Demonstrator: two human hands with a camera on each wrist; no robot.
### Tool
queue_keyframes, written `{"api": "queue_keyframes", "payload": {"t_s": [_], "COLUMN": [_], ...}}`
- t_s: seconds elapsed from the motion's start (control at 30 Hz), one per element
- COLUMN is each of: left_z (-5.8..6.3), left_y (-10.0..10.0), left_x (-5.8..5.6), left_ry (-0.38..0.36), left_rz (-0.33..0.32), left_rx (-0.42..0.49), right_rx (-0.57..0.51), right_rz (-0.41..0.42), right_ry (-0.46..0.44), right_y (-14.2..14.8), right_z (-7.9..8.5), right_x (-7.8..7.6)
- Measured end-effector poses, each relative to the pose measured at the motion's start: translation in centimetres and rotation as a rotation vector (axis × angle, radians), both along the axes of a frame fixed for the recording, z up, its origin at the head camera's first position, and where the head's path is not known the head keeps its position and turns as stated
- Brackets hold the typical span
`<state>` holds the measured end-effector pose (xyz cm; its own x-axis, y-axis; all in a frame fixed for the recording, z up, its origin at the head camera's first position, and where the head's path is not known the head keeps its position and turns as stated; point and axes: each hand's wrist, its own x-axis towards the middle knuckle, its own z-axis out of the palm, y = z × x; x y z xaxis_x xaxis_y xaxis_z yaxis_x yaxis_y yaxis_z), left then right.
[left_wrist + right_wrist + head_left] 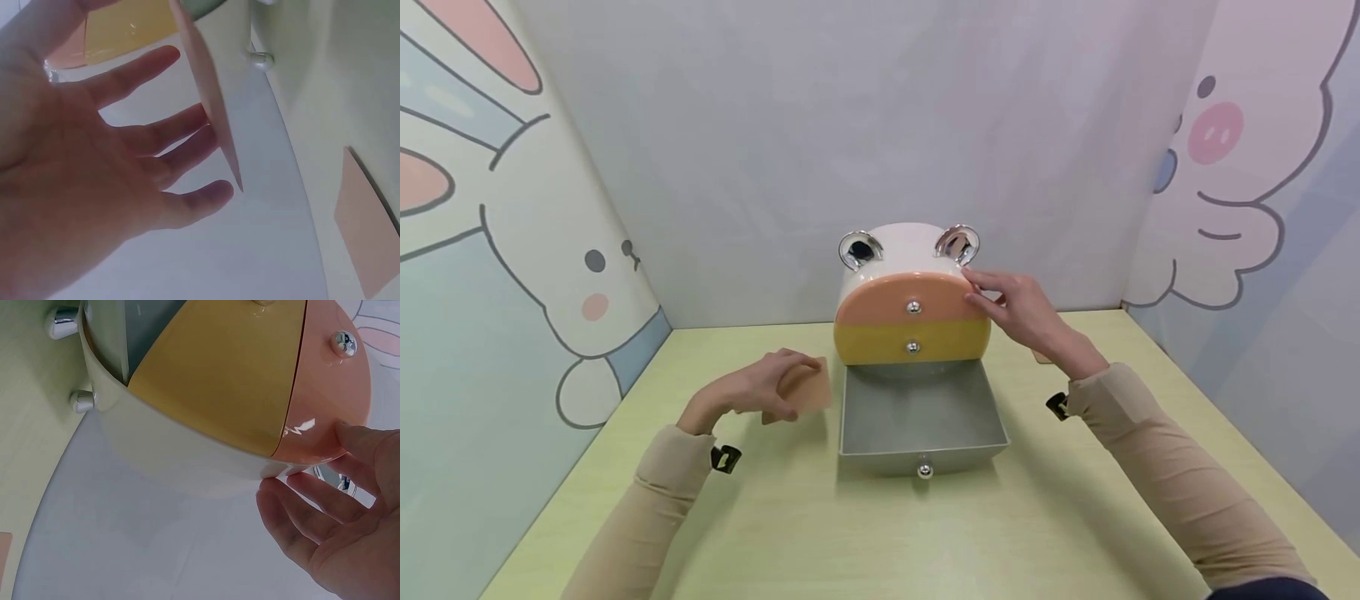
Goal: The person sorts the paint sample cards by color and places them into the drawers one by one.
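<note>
A white desktop drawer box (898,242) with two shiny round ears stands at the table's back. Its orange top drawer (880,302) and yellow middle drawer (872,346) are closed, while the grey-green bottom drawer (917,408) is pulled out with a bare floor. My left hand (760,385) holds a thin tan square card (808,390) by its edges, left of that drawer; the left wrist view shows the card (209,94) nearly edge-on. My right hand (1026,310) grips the box's upper right edge, thumb on the orange front (319,425) and fingertips against the white side.
Another tan card (369,231) lies on the table in the left wrist view. To the right of the box, part of a tan piece (1042,357) shows beside my right wrist. Walls with cartoon animals (1217,133) close off the back and sides of the pale table (880,533).
</note>
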<state>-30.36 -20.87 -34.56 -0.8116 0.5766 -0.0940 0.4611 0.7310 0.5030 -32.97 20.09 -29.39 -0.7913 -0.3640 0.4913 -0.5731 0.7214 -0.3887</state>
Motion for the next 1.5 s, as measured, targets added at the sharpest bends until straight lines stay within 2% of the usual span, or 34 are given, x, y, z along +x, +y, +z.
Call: {"api": "queue_keyframes", "payload": {"t_s": [0.2,0.33,0.47,0.67,0.9,1.23,1.5], "left_z": [0.7,1.2,1.5,1.4,1.6,1.7,1.1], "left_y": [1.0,1.8,2.5,3.9,5.6,8.1,9.7], "left_x": [0.7,1.2,1.6,1.9,2.0,1.7,1.3], "left_ry": [0.088,0.134,0.115,0.039,0.065,0.082,0.112], "left_rz": [-0.064,-0.083,-0.087,-0.133,-0.206,-0.260,-0.310], "left_rx": [-0.055,-0.103,-0.100,-0.011,0.013,0.027,0.017], "right_rx": [-0.002,-0.006,-0.011,-0.005,-0.005,-0.013,-0.010], "right_rz": [0.003,0.008,0.012,0.007,-0.002,0.004,0.000], "right_ry": [0.005,0.013,0.015,0.016,0.003,0.006,0.002], "right_y": [0.1,0.1,0.1,0.0,0.0,0.0,0.0], "right_z": [-0.2,-0.2,-0.1,0.0,-0.1,0.0,0.0], "right_x": [-0.1,0.0,0.0,0.0,0.0,-0.1,-0.1]}}
